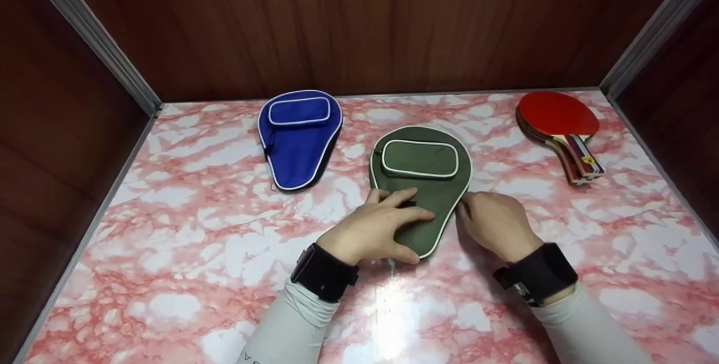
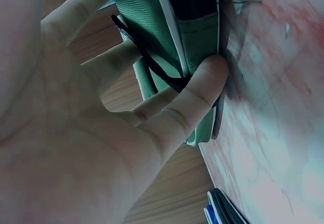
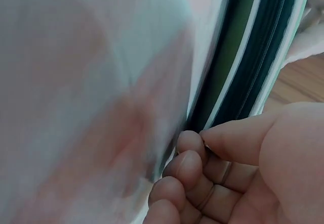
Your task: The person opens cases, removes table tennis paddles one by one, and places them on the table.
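Observation:
A green table tennis paddle case (image 1: pixel 441 192) with white piping and a front pocket lies flat, its narrow end toward me. My left hand (image 1: pixel 373 229) rests across its lower left part with fingers spread; in the left wrist view one finger (image 2: pixel 195 85) touches the case's side edge, near a black strap (image 2: pixel 159 70). At the right edge, my right hand (image 1: pixel 497 223) has its fingers curled, thumb and index finger pinched together at the dark zipper (image 3: pixel 271 37) along the side. Whatever lies between those fingertips, perhaps the zipper pull, is hidden.
Back left lies a blue paddle case (image 1: pixel 303 150). Stacked table tennis paddles (image 1: pixel 556 114), red face up, lie at the back right with handles toward me. Brown wood-grain panels (image 1: pixel 371 27) enclose the pink-and-white marbled tabletop (image 1: pixel 196 251) at the back and sides.

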{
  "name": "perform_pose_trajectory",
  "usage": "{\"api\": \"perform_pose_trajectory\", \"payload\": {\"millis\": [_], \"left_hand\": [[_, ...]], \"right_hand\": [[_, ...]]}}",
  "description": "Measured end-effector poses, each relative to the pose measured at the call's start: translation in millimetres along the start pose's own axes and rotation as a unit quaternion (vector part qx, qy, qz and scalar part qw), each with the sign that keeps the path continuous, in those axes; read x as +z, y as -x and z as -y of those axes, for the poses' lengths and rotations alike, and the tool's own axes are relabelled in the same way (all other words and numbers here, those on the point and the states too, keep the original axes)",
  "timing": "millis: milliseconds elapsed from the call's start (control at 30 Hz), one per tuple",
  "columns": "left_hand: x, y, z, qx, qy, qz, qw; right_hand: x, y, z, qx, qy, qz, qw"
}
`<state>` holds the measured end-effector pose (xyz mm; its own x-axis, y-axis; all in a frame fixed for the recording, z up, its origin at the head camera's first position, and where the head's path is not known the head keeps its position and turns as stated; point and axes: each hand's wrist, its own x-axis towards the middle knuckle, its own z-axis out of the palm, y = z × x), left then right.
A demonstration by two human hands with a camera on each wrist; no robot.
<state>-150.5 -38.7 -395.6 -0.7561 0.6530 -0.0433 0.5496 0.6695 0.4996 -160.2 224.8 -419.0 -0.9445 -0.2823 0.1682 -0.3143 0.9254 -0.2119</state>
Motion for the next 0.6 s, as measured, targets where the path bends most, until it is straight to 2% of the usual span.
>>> {"api": "perform_pose_trajectory", "payload": {"millis": [233, 600], "left_hand": [[-0.1, 0.0, 0.3, -0.001, 0.002, 0.000, 1.0000], [0.7, -0.3, 0.2, 0.003, -0.002, -0.003, 1.0000]], "right_hand": [[1, 5.1, 9, -0.012, 0.010, -0.015, 0.9998], [0, 11.4, 18, -0.037, 0.017, -0.003, 0.9992]]}}
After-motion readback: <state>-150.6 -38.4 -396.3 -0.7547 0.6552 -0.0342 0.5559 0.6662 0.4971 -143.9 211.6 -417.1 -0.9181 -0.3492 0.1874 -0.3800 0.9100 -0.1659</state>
